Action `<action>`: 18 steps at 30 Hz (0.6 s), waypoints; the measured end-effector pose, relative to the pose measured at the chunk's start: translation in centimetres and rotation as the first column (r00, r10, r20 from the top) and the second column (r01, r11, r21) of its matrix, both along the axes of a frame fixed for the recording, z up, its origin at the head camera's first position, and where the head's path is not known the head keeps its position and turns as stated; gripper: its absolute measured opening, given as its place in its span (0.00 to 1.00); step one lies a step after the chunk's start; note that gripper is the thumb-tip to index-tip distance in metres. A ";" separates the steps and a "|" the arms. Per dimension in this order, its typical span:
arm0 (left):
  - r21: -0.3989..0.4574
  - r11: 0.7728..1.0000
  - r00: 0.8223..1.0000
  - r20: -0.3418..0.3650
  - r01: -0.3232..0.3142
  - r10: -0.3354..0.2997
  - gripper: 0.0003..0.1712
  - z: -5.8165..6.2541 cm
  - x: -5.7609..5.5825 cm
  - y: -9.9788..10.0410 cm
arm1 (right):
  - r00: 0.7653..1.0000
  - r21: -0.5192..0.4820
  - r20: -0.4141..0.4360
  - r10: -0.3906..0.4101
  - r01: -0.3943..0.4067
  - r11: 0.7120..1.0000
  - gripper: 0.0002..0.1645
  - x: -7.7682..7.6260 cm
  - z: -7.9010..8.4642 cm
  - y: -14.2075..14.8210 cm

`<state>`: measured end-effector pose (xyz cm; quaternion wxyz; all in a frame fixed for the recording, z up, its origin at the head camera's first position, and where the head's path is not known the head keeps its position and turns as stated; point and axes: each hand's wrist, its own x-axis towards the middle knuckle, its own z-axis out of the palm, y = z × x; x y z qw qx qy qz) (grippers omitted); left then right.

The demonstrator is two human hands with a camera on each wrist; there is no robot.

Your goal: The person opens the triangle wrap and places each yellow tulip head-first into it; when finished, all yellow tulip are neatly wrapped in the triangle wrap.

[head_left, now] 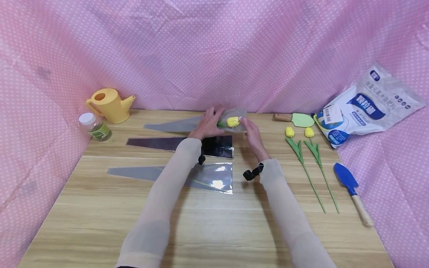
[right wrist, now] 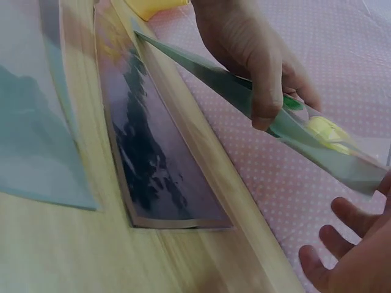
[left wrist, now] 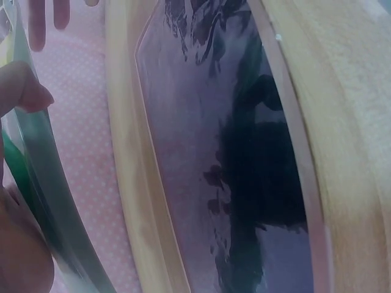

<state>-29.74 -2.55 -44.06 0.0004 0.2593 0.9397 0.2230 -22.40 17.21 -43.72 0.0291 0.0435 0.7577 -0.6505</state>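
My left hand (head_left: 209,124) grips a clear, grey-tinted flower sleeve (right wrist: 220,82) with its thumb along the near side. Inside the sleeve's wide end lies a yellow tulip (head_left: 233,121), its green leaf partly hidden by the hand. At that wide end is my right hand (head_left: 255,139); its fingers are spread in the right wrist view, and one touches the sleeve's edge. Below the hands a dark, glossy sleeve (head_left: 219,147) lies flat on the table, with a clear sleeve (head_left: 214,178) nearer, partly under the left forearm.
Two yellow tulips (head_left: 303,163) lie right of the hands. A green trowel (head_left: 302,120), a blue trowel (head_left: 346,176) and a white printed bag (head_left: 365,108) are farther right. At the back left stand a yellow watering can (head_left: 114,106) and a white-capped bottle (head_left: 97,128). Pink dotted cloth (head_left: 201,56) hangs behind.
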 end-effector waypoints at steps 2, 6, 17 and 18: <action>-0.005 1.000 1.000 -0.005 -0.002 0.002 0.51 0.0 0.0 0.0 | 1.000 0.010 0.004 0.017 -0.017 1.000 0.35 -0.1 0.1 0.0; -0.006 1.000 1.000 -0.006 -0.006 0.006 0.51 -0.1 0.0 0.0 | 1.000 0.008 0.003 -0.031 0.031 1.000 0.33 -0.5 0.2 0.0; -0.044 0.999 1.000 -0.015 -0.016 0.016 0.51 -0.3 -0.3 -0.6 | 0.972 -0.045 -0.099 -0.212 0.208 0.977 0.17 -1.3 0.3 0.0; -0.044 0.999 1.000 -0.015 -0.014 0.014 0.51 -0.3 -0.3 -0.7 | 0.972 -0.052 -0.093 -0.215 0.211 0.976 0.16 -1.3 0.3 0.1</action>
